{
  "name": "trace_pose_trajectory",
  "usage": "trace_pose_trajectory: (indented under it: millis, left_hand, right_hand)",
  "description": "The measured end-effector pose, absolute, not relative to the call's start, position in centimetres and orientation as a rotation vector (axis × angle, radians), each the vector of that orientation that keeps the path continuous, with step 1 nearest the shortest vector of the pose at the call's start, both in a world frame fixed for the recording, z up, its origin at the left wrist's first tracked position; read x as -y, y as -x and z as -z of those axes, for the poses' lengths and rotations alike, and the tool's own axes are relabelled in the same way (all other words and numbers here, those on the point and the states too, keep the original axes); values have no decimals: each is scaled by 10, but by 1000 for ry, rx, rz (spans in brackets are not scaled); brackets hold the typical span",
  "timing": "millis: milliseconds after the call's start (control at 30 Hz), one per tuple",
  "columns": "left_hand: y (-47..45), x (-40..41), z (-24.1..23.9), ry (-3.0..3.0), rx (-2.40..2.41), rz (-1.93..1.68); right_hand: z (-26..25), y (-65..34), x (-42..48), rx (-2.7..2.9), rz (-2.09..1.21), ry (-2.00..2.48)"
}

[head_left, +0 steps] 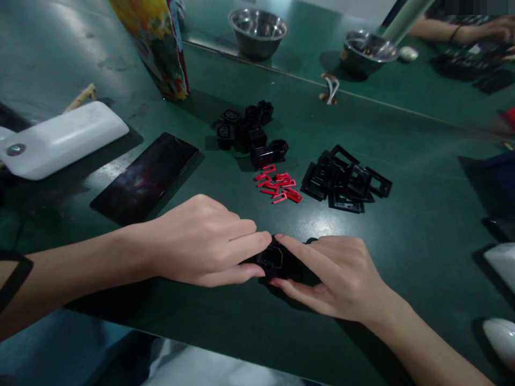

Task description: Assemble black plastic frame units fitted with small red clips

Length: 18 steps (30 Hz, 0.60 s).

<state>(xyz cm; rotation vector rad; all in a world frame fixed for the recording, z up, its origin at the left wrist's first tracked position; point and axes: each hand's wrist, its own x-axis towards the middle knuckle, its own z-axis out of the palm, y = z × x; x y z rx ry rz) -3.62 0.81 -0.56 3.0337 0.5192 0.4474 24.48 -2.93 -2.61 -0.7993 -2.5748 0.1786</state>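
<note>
Between my two hands, close to the table's front edge, is a black plastic socket housing with an angular opening facing up. My left hand pinches its left side between thumb and index finger. The fingers of my right hand close on its right side. Just beyond my hands lies a loose group of small red plastic clips. Behind them is a heap of black socket housings, some showing socket faces. Several black rectangular frames are piled to the right of the clips.
A dark phone and a white elongated device lie on the left. A colourful packet stands behind them. Two metal bowls stand at the back. Another person's hand handles dark parts at the far right.
</note>
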Motion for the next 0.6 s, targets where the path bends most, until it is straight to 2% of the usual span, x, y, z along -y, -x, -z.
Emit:
trace_pose_trajectory:
  millis: [400, 600]
  left_hand:
    - [36, -8, 6, -3013, -455, -564]
    - [36, -8, 4, -2980, -486, -513]
  right_hand:
    - [26, -246, 28, 2574, -283, 828]
    - [26, -246, 28, 2574, -308, 834]
